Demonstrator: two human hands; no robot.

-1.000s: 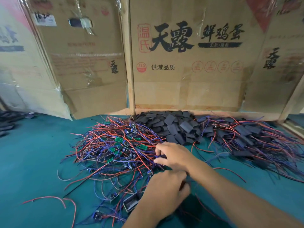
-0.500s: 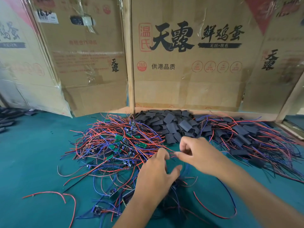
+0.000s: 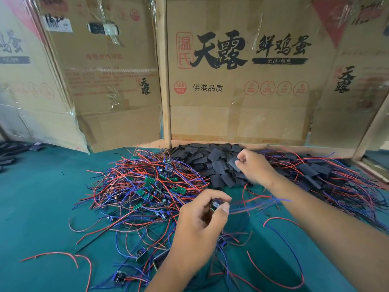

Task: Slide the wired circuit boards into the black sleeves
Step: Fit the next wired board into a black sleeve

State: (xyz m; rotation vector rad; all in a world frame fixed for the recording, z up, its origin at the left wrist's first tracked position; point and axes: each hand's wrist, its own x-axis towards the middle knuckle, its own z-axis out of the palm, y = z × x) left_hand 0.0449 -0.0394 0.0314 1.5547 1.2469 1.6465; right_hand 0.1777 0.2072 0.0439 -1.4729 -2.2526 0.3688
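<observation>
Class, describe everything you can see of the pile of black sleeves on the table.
The sleeves are short, flat, matte black tube pieces, like heat-shrink, heaped loosely at all angles on the green table against the cardboard wall. Red and blue wires border the heap. The right hand pinches one sleeve at its near right edge.

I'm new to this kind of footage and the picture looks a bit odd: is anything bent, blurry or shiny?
Head view: the wide lens bows the cardboard boxes outward; glare streaks the clear tape; the wires trailing from the left hand are motion-smeared; the right hand at the black sleeves looks sharper; lighting is soft and even.
</observation>
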